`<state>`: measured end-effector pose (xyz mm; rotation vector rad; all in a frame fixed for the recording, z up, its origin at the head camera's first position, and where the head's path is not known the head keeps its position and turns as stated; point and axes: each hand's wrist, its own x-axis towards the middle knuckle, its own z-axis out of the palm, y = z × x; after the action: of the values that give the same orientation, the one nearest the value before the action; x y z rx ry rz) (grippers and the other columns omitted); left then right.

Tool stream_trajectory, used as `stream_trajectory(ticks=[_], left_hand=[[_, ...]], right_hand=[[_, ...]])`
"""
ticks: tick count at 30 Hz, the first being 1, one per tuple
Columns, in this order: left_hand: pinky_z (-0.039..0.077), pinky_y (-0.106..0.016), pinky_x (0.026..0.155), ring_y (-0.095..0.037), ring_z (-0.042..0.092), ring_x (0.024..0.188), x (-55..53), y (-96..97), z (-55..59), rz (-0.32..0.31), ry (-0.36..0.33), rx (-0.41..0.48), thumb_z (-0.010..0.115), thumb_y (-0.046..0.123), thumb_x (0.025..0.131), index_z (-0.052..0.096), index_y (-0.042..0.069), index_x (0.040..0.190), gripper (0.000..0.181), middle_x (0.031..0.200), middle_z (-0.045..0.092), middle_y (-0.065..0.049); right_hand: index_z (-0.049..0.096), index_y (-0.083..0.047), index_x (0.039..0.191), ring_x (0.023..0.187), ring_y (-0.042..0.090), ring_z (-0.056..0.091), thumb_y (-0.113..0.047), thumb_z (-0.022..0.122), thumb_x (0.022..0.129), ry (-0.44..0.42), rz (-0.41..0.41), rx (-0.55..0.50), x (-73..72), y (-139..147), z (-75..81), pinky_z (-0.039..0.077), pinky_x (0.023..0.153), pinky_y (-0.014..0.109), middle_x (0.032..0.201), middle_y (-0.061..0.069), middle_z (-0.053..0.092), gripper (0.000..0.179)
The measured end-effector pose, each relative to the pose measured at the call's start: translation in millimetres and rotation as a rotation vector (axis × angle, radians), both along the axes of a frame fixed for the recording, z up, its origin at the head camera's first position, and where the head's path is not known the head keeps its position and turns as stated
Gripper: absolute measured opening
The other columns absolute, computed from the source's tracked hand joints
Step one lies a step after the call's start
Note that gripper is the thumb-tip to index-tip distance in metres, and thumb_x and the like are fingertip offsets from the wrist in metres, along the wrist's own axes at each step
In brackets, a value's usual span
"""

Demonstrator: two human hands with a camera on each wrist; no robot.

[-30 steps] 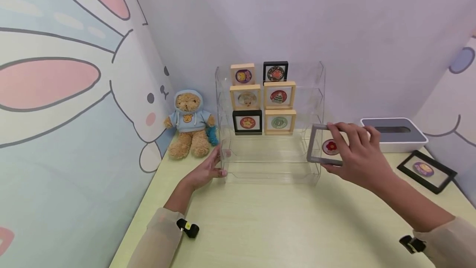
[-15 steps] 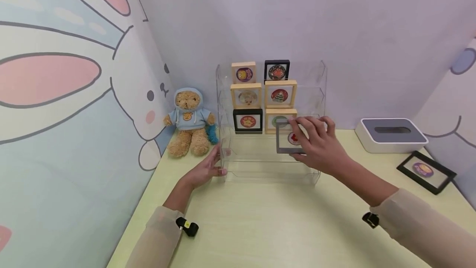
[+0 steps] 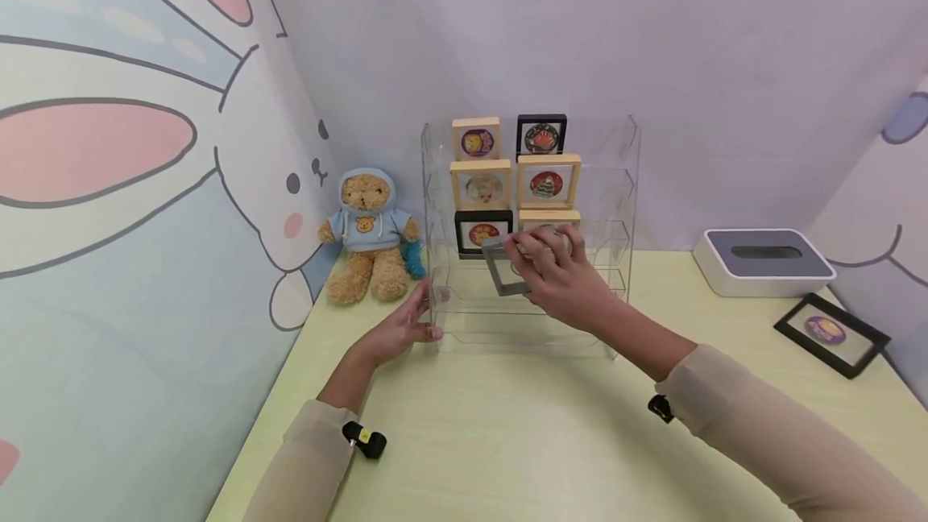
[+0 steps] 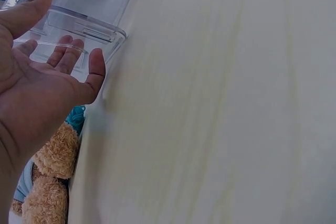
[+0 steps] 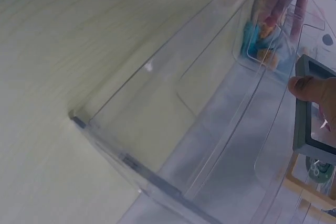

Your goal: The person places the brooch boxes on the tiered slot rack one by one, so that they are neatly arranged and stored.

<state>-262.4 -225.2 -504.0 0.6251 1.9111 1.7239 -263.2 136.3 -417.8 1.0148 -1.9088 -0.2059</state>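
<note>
My right hand pinches a grey-rimmed, clear display frame, which tilts in front of the lower tiers of a clear acrylic rack. The right wrist view shows my thumb on the rim of this grey frame. A red badge inside it is mostly covered by my fingers. My left hand rests against the rack's left side, thumb at the front edge and fingers extended. In the left wrist view the left hand lies beside the rack's clear corner.
Several black and light-wood badge frames stand on the rack's upper tiers. A teddy bear in a blue hoodie sits left of it. To the right are a white tissue box and a black frame lying flat on the table.
My right hand has carried the grey frame leftward from the rack's right edge to its middle, and the frame has tilted. My left hand has stayed against the rack.
</note>
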Motion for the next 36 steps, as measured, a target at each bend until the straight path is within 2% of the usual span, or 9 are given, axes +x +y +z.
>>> stream_trajectory(ticks=[6,10,22,29,36], left_hand=[[0.051,-0.038,0.109,-0.041,0.005,0.173,-0.7,-0.8,-2.0,0.007,-0.001,-0.012,0.071,0.009,0.107,-0.008,0.038,0.178,0.11,0.182,0.016,-0.015],[0.049,-0.034,0.11,-0.039,0.006,0.173,-0.4,-0.4,-2.0,0.014,-0.01,-0.02,0.072,0.008,0.106,-0.008,0.038,0.178,0.112,0.185,0.013,-0.012],[0.043,-0.037,0.117,-0.037,0.009,0.173,-0.3,-0.5,-0.8,0.014,0.001,-0.039,0.073,0.01,0.106,-0.014,0.032,0.178,0.115,0.184,0.017,-0.013],[0.034,-0.054,0.126,-0.037,0.008,0.173,0.3,0.3,0.0,0.019,0.003,-0.035,0.073,0.01,0.106,-0.013,0.033,0.178,0.114,0.184,0.017,-0.013],[0.035,-0.056,0.126,-0.038,0.007,0.173,-0.8,-0.5,-2.4,0.018,0.006,-0.028,0.071,0.008,0.107,-0.012,0.034,0.178,0.113,0.183,0.016,-0.014]], right_hand=[[0.054,-0.005,0.162,0.137,0.036,0.052,-0.022,0.089,0.091,0.076,-0.02,0.04,-3.2,-19,-0.1,0.043,0.109,0.06,0.151,0.016,0.055,0.081],[0.052,-0.006,0.164,0.139,0.036,0.052,-0.014,0.084,0.098,0.044,-0.014,0.061,-3.5,-27,-0.7,0.041,0.115,0.061,0.154,0.015,0.053,0.073],[0.053,-0.008,0.164,0.144,0.036,0.052,-0.014,0.087,0.097,0.048,-0.011,0.084,-6.7,-38,-5.6,0.042,0.12,0.06,0.158,0.015,0.054,0.076],[0.054,-0.008,0.164,0.142,0.035,0.053,-0.013,0.086,0.097,0.038,0.007,0.089,-9.4,-41,-5.4,0.043,0.12,0.06,0.158,0.014,0.054,0.074],[0.051,-0.01,0.165,0.145,0.034,0.051,-0.016,0.09,0.095,0.013,0.013,0.12,-12.4,-42,-7.2,0.043,0.121,0.058,0.161,0.013,0.053,0.08]])
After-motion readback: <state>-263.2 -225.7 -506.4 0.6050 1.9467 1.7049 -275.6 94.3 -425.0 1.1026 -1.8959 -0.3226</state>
